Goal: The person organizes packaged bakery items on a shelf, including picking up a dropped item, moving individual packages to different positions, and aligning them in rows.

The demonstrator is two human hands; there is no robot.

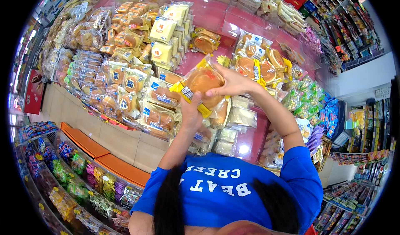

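Between my hands, above the pink display counter, is a clear-and-yellow packet of round brown pancakes [204, 83]. My left hand [191, 111] grips its near lower edge, thumb on the front. From the right, my right hand [232, 81] clasps its side, thumb across the wrapper and fingers partly hidden behind. Long wrapped sponge cakes [157, 120] lie to the left of my left hand. Beyond my right hand, similar yellow-banded pancake packets [248, 67] are piled up. Another pancake packet [204, 41] lies farther back on the counter.
Stacked white-wrapped square cakes [164, 30] rise at back left. Small white packets [242, 116] sit close to my body. Clear plastic dividers [247, 19] cross the pink counter [204, 9]. An orange ledge [125, 171] and candy bins [75, 185] stand at lower left, beside a tiled floor [122, 138].
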